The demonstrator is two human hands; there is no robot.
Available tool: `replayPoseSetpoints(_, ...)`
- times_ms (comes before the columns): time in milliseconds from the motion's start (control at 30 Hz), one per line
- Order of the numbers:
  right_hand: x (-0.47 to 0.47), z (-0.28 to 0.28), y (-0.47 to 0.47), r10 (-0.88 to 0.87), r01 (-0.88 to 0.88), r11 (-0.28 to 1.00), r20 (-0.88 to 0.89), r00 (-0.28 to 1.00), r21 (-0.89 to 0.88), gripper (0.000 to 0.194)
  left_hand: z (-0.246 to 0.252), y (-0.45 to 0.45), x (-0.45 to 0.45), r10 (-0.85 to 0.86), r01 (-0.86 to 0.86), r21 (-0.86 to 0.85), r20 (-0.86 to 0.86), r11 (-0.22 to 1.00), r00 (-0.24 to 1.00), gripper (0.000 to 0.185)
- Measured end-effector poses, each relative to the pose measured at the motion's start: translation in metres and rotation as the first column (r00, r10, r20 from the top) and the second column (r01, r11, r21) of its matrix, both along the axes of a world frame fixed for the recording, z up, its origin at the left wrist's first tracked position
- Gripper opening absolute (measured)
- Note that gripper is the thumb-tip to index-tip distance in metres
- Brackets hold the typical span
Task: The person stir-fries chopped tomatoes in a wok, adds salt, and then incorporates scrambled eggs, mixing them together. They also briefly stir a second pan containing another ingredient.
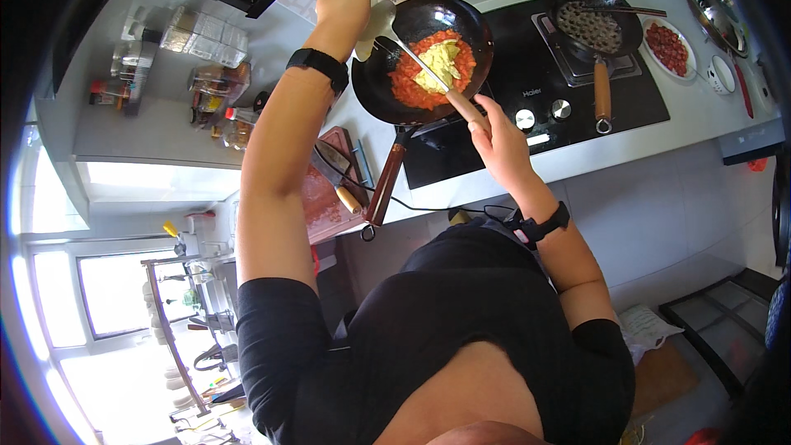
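Observation:
My left hand (343, 9) is raised at the far left rim of a dark wok (445, 9) and grips a pale dish (363, 51), mostly hidden behind the hand and a metal utensil head. In my right hand (502, 142) is the wooden handle of that metal ladle or spatula (408, 46). Its shaft crosses above the wok, and its head overlaps the dish; whether they touch is unclear. Yellow cooked egg (435, 77) lies heaped on chopped red tomato (405, 83) in the wok. The wok's brown handle (388, 179) points toward me.
A second pan (630, 0) sits on the right burner of the black cooktop (513, 74), chopsticks (624, 10) across it. Beside it are a plate of red pieces (668, 49) and a white bowl (720, 76). Left lies a cutting board (324, 213) with a cleaver (327, 167). A cord (420, 209) hangs nearby.

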State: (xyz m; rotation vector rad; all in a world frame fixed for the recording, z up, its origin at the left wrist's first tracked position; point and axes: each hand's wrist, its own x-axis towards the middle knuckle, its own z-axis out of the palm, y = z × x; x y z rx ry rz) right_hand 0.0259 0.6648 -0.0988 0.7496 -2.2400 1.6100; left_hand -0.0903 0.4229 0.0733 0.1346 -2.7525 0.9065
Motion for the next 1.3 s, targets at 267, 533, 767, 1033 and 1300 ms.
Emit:
replayPoseSetpoints(267,0.012,-0.011,0.009,0.287,-0.206,0.951,0.401,0.870,-0.232,0.040,-0.004,0.000,0.006,-0.002,0.002,0.001,-0.037,1.000,0.999,0.019)
replayPoseSetpoints(533,0.010,-0.031,0.028,0.053,-0.051,0.999,0.204,0.978,-0.013,0.049,0.007,-0.001,0.002,-0.025,0.023,0.085,0.032,0.996,0.999,0.021)
replayPoseSetpoints(767,0.006,-0.029,0.024,0.098,-0.092,0.995,0.208,0.973,-0.038,0.047,0.004,0.006,0.000,-0.075,0.070,0.080,0.059,0.994,0.995,0.020)
replayPoseSetpoints(1033,0.007,-0.028,0.016,0.004,-0.003,1.000,0.065,0.998,-0.014,0.052,0.002,0.017,-0.002,-0.023,0.024,-0.011,0.083,1.000,0.996,0.024)
replayPoseSetpoints(1300,0.013,-0.034,0.017,-0.067,0.066,0.997,0.025,0.997,0.038,0.053,0.008,0.020,0.001,-0.040,0.038,0.023,0.103,0.999,0.994,0.022)
